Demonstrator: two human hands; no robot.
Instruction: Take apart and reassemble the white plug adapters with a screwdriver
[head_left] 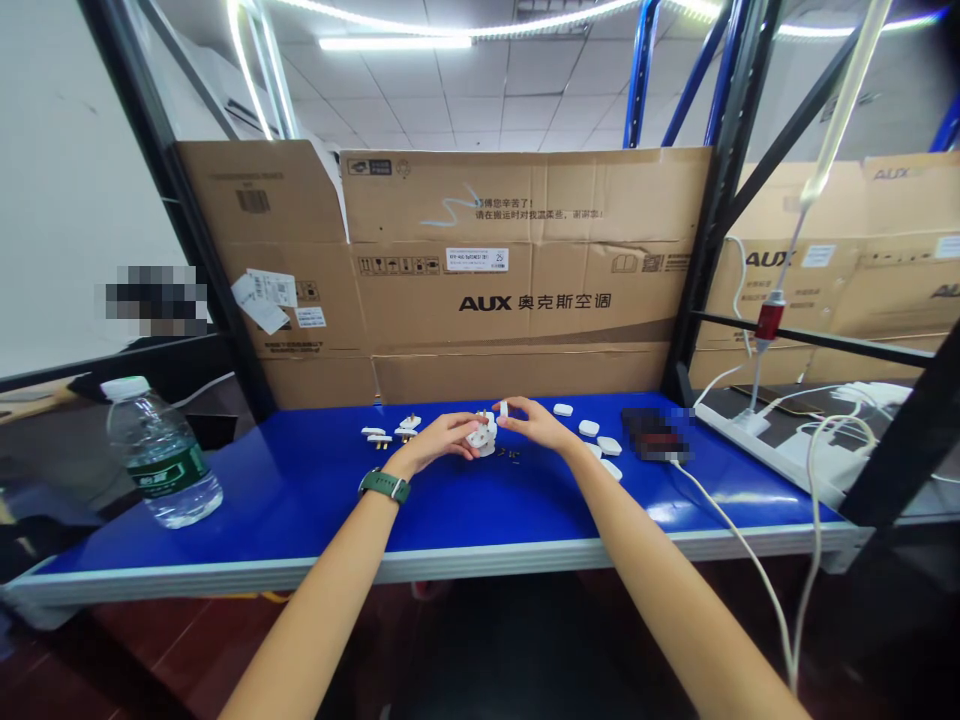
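My left hand [444, 438], with a green watch strap on the wrist, is closed on a white plug part [477, 437] over the blue table. A pin seems to stick up from that part. Just right of it, the thumb and fingers of my right hand [534, 421] pinch a small white plastic piece [503, 409], close to the plug part. Another white piece [487, 447] shows under the plug part; I cannot tell whether they touch. Small dark and brass-coloured bits [513, 454] lie on the table below my right hand.
Several white plug halves with brass pins [379, 440] lie to the left. Several white covers [589, 428] lie right of my right arm. A water bottle [166, 460] stands far left. A dark device [654, 436] with a cable and a power strip [772, 450] are right. Cardboard [517, 330] backs the table [300, 500].
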